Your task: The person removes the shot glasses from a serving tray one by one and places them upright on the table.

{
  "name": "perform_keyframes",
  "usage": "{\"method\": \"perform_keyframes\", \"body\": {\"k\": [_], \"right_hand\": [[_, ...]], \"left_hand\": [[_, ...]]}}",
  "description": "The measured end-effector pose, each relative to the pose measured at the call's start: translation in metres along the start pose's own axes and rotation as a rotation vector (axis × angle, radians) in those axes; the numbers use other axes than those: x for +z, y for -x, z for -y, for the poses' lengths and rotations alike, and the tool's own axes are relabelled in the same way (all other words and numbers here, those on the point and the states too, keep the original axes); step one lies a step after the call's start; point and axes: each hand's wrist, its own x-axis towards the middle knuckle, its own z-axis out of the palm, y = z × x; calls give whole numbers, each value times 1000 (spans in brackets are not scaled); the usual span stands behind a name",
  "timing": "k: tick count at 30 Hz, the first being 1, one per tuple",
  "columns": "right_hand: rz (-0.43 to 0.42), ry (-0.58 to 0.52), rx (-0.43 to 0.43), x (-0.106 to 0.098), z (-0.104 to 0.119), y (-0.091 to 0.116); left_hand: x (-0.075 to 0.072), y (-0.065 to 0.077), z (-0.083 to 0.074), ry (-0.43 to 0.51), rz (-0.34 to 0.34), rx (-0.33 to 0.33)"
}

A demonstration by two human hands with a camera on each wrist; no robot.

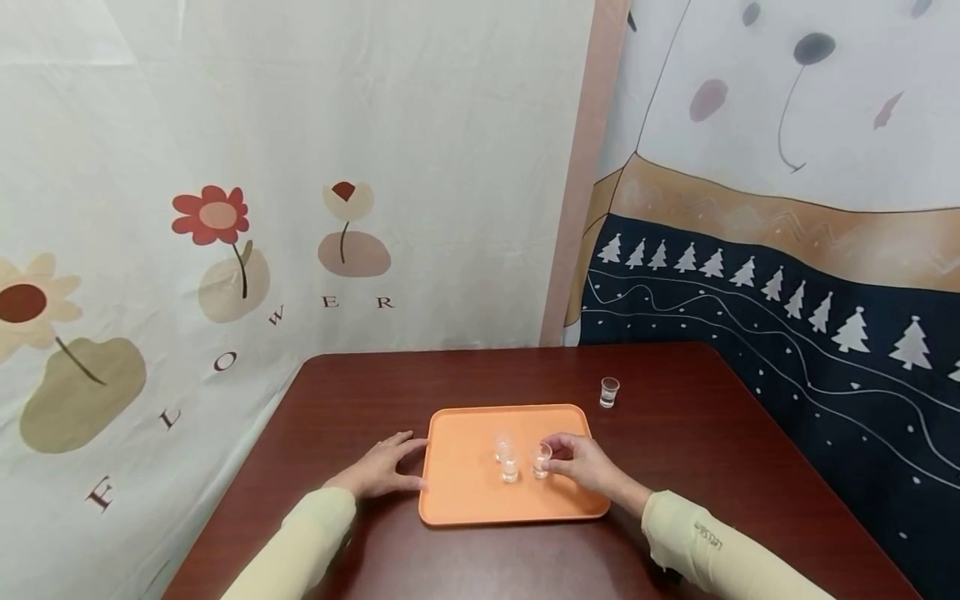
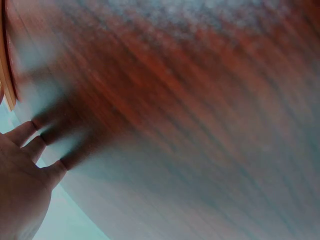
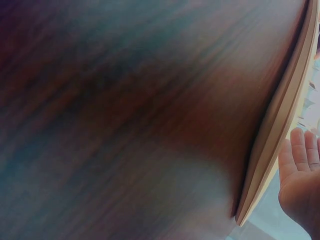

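Note:
On the dark red table lies an orange tray [image 1: 465, 500]. My right hand [image 1: 588, 467] pinches a small clear shot glass [image 1: 540, 461] over the tray's right half. Two more clear glasses stand close together to its left, a front glass [image 1: 510, 467] and a back glass [image 1: 502, 447]. My left hand [image 1: 382, 467] rests at the tray's left edge, thumb and fingers spread and touching the rim. The left wrist view shows several fingertips of the left hand [image 2: 22, 175] on the tabletop. At the right border of the right wrist view, the right hand [image 3: 302, 175] appears beyond the tray rim [image 3: 275, 125].
Another clear shot glass [image 1: 609, 392] stands on the table [image 1: 690, 450] beyond the tray's back right corner. Behind the table hangs a pale flower-print cloth [image 1: 450, 208]. A dark cloth with white trees [image 1: 750, 333] hangs along the right side.

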Motion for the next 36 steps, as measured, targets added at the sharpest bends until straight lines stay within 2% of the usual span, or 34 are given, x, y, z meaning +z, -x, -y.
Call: {"method": "perform_keyframes", "body": {"k": [8,14,18,21,26,36], "right_hand": [[-48,-28,27,-4,6,0],[-145,-2,36,-13,12,-5],[-222,-16,107,-18,12,-10],[-283,-16,126,-24,11,-12],[-367,43,148,-35,7,-13],[-516,142,257,-56,-8,-9]], "left_hand": [[0,0,0,8,6,2],[1,-1,1,3,0,-6],[1,-1,3,8,3,-14],[1,-1,3,16,4,-24],[0,-1,3,14,9,-34],[2,-2,3,6,9,-8]]}}
